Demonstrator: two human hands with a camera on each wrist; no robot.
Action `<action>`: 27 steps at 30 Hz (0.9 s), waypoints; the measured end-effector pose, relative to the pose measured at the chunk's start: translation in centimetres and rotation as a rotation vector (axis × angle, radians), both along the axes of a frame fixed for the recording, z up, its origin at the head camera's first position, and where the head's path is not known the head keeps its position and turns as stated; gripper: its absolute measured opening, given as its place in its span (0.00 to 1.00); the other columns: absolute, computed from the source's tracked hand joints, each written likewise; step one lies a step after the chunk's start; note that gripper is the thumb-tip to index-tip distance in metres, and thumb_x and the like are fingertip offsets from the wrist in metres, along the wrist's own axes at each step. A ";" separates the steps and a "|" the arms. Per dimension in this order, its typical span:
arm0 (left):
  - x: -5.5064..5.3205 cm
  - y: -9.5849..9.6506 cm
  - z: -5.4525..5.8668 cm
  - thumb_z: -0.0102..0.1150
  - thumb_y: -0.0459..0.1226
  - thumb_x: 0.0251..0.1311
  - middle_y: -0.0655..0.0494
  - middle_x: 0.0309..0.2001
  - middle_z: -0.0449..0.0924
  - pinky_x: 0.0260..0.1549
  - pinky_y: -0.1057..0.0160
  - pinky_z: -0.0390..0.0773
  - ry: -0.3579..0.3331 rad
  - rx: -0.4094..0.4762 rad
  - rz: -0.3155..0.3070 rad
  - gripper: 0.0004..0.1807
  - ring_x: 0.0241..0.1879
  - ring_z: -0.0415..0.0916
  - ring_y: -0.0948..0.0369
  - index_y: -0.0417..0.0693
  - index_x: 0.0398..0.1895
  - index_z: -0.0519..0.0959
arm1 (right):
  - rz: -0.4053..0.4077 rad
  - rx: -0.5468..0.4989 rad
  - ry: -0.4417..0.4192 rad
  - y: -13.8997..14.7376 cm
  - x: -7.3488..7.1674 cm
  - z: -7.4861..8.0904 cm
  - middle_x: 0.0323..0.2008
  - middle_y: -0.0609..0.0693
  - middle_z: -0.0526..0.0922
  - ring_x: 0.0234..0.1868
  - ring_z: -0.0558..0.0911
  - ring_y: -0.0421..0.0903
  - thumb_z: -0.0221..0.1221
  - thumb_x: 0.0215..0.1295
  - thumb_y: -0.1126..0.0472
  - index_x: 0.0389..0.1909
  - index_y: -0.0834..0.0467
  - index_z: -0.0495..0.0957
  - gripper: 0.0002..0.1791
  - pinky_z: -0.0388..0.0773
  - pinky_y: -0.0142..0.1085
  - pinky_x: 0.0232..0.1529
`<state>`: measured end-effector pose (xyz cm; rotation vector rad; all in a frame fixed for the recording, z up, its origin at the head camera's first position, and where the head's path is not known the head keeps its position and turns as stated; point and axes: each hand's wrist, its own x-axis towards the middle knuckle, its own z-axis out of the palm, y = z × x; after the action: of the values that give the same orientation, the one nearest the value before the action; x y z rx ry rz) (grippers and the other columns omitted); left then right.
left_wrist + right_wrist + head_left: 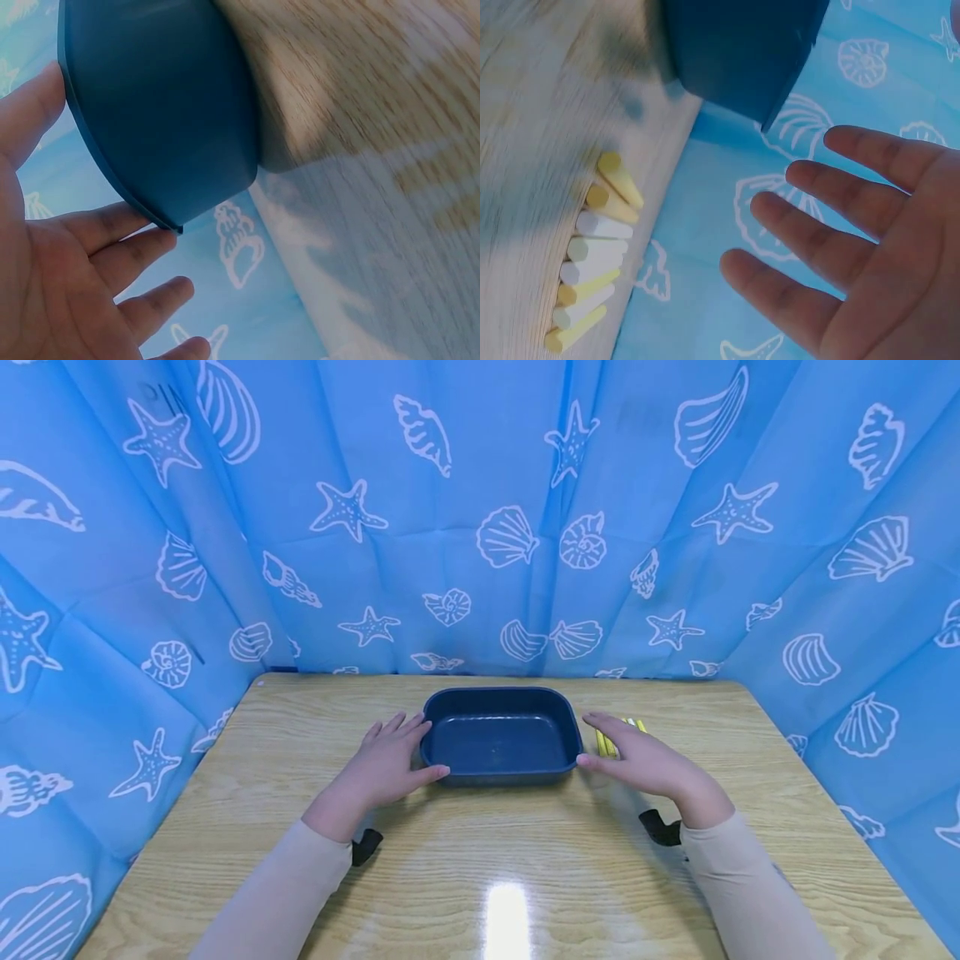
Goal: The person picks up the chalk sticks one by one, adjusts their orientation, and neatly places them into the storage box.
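Note:
A dark blue, rounded rectangular bin (495, 774) sits on the table, its inside facing up. At its left end is my left hand (390, 762); in the left wrist view the thumb (34, 112) and fingertips touch or nearly touch the bin's rim, the fingers spread and fairly straight. On the other side, my right hand (648, 760) has its fingers extended near the right end, and the right wrist view shows the fingers (847, 191) apart from the bin. White and yellow chalk sticks (592, 247) lie in a row beside the right hand, partly hidden by it in the head view.
The wooden table (465, 852) ends at a far edge just behind the bin. A blue curtain (450, 485) with white seashells and starfish hangs around the back and sides. Each wrist bears a black mount (660, 828).

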<state>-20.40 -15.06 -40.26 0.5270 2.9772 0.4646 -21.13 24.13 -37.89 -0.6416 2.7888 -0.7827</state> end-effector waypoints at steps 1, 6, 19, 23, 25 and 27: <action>0.0 0.0 0.0 0.57 0.64 0.63 0.45 0.78 0.54 0.72 0.35 0.41 -0.001 0.003 -0.001 0.49 0.77 0.44 0.42 0.44 0.77 0.60 | -0.004 0.001 0.010 0.2 0.0 0.0 0.75 0.64 0.57 0.75 0.57 0.66 0.55 0.71 0.36 0.77 0.63 0.56 0.47 0.58 0.63 0.70; 0.1 0.0 0.0 0.58 0.64 0.63 0.45 0.78 0.54 0.72 0.35 0.41 -0.005 0.008 -0.001 0.49 0.77 0.44 0.42 0.43 0.77 0.60 | -0.036 0.004 0.074 1.0 0.1 0.1 0.72 0.64 0.64 0.72 0.63 0.66 0.55 0.73 0.39 0.74 0.64 0.61 0.41 0.61 0.62 0.68; -0.1 -0.1 -0.3 0.55 0.66 0.62 0.46 0.78 0.54 0.72 0.35 0.42 -0.003 0.005 -0.006 0.50 0.77 0.44 0.43 0.45 0.78 0.59 | -0.097 -0.068 0.059 3.1 -0.2 0.2 0.68 0.65 0.69 0.65 0.71 0.67 0.54 0.75 0.44 0.71 0.64 0.66 0.35 0.70 0.61 0.61; -0.1 -0.1 -0.2 0.55 0.66 0.63 0.45 0.78 0.53 0.72 0.35 0.42 -0.002 0.011 -0.009 0.50 0.77 0.44 0.42 0.44 0.78 0.59 | -0.129 -0.115 0.027 4.0 -0.7 0.0 0.68 0.65 0.69 0.64 0.72 0.66 0.53 0.76 0.44 0.71 0.64 0.66 0.34 0.73 0.59 0.60; 0.0 -0.1 -0.1 0.55 0.66 0.62 0.45 0.78 0.53 0.72 0.35 0.42 -0.003 0.012 -0.007 0.50 0.77 0.44 0.42 0.44 0.78 0.59 | -0.149 -0.131 0.019 4.4 -0.9 -0.1 0.67 0.66 0.70 0.63 0.73 0.66 0.52 0.77 0.44 0.71 0.64 0.66 0.33 0.75 0.59 0.57; 0.0 -0.1 -0.1 0.56 0.65 0.63 0.44 0.78 0.53 0.72 0.35 0.42 -0.001 0.012 -0.006 0.50 0.77 0.44 0.42 0.43 0.78 0.59 | -0.174 -0.140 0.019 4.8 -1.2 -0.2 0.66 0.66 0.71 0.62 0.74 0.65 0.51 0.77 0.44 0.70 0.64 0.67 0.33 0.77 0.58 0.54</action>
<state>-20.40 -15.18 -40.31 0.5366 2.9724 0.4831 -22.30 28.88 -38.08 -0.4328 2.8555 -1.0173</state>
